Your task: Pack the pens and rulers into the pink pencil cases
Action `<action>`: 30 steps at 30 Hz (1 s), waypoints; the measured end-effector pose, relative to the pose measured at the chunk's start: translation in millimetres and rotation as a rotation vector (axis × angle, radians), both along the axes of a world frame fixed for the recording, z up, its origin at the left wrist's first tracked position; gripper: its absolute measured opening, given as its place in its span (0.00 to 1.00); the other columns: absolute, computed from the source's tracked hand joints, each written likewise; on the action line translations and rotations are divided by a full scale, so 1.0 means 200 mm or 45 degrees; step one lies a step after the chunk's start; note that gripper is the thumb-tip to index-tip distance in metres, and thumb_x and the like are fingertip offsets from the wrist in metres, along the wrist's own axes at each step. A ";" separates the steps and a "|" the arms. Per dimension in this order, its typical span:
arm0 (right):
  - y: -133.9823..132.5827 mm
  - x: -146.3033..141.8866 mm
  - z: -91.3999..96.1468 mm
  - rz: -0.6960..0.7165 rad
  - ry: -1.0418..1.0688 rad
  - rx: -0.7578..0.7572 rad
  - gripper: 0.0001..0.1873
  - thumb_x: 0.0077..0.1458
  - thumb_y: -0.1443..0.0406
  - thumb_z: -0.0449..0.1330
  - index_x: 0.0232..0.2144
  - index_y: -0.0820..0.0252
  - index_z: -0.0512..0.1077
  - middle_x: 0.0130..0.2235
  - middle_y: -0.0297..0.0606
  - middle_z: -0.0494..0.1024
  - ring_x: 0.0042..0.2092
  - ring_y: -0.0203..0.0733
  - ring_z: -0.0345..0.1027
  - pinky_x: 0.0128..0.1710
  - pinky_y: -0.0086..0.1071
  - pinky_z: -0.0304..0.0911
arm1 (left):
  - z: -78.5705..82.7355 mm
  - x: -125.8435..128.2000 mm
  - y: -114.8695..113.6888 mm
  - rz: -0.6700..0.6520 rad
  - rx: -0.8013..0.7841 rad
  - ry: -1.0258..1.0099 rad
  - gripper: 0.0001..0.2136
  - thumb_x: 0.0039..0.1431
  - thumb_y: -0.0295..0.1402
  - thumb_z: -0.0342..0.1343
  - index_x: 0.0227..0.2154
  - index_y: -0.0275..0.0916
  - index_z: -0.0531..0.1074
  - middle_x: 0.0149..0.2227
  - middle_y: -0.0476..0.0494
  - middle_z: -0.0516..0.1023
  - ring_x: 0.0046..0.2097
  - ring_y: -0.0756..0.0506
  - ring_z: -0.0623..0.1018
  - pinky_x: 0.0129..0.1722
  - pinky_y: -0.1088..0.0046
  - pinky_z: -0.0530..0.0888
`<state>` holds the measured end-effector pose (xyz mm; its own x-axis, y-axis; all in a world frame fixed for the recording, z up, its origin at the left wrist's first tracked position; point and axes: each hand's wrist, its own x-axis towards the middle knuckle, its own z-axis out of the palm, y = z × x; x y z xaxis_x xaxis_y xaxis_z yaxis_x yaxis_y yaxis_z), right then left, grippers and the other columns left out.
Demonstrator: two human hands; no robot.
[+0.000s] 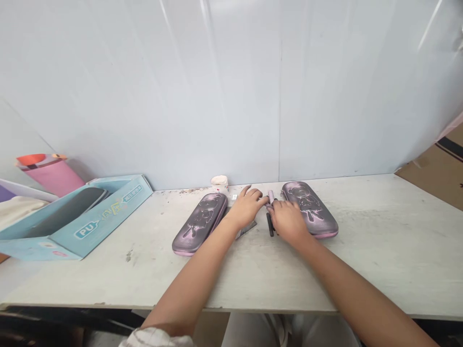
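Observation:
Two dark purple pencil cases with a raised bear-like figure and pink edging lie on the table, the left case [198, 224] and the right case [310, 208]. Between them my left hand [248, 206] has its fingers apart and bent, one fingertip by a small pale purple piece [271, 195]. My right hand [289, 221] is closed beside that piece, fingers pointing down; what they grip is mostly hidden. Just left of its fingers lies a short black stick [270, 225]. A dark flat piece [248, 229] shows partly under my left wrist.
A small paper cup [219, 183] stands by the wall behind the left case. At the left sits a light blue open box [104, 221] with a dark case [68, 212] inside, and a pink item [52, 176] behind. A cardboard box [434, 168] is at the far right.

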<state>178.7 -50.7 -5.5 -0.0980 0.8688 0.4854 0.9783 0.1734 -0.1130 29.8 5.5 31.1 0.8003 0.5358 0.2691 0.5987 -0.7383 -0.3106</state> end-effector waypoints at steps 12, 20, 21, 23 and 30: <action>-0.04 0.14 0.07 0.240 0.510 -0.028 0.19 0.61 0.57 0.42 0.29 0.58 0.68 0.27 0.35 0.73 0.30 0.39 0.66 0.29 0.30 0.53 | -0.01 -0.10 -0.17 0.352 -0.230 -0.331 0.14 0.63 0.38 0.37 0.40 0.42 0.67 0.37 0.44 0.73 0.40 0.44 0.72 0.35 0.71 0.64; -0.05 0.13 0.06 0.518 0.661 0.134 0.10 0.57 0.61 0.50 0.39 0.57 0.67 0.41 0.41 0.73 0.43 0.44 0.65 0.42 0.35 0.59 | -0.04 -0.13 -0.16 0.333 -0.590 -0.520 0.17 0.64 0.40 0.34 0.32 0.40 0.66 0.28 0.47 0.73 0.31 0.47 0.72 0.29 0.74 0.62; -0.05 0.13 0.06 0.456 0.701 0.060 0.12 0.56 0.59 0.51 0.41 0.56 0.66 0.40 0.40 0.73 0.41 0.44 0.67 0.39 0.35 0.60 | -0.05 -0.13 -0.16 0.338 -0.568 -0.519 0.16 0.64 0.40 0.34 0.32 0.40 0.66 0.29 0.47 0.73 0.32 0.46 0.72 0.30 0.74 0.62; -0.05 0.14 0.06 0.310 0.724 -0.078 0.14 0.57 0.55 0.49 0.40 0.56 0.66 0.33 0.37 0.74 0.34 0.42 0.67 0.33 0.33 0.59 | -0.06 -0.12 -0.16 0.331 -0.538 -0.490 0.15 0.64 0.39 0.35 0.32 0.40 0.65 0.30 0.46 0.73 0.33 0.46 0.73 0.30 0.73 0.61; -0.05 0.14 0.07 0.458 0.870 -0.026 0.14 0.55 0.58 0.51 0.42 0.56 0.64 0.41 0.40 0.73 0.40 0.41 0.67 0.37 0.33 0.60 | -0.07 -0.11 -0.16 0.355 -0.517 -0.512 0.16 0.64 0.39 0.33 0.33 0.41 0.65 0.31 0.46 0.74 0.34 0.45 0.74 0.29 0.73 0.61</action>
<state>206.1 -61.5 8.1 -0.0604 0.8497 0.5238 0.5743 0.4588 -0.6780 8.2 -27.1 18.0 0.4945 0.8322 0.2509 0.7973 -0.5493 0.2504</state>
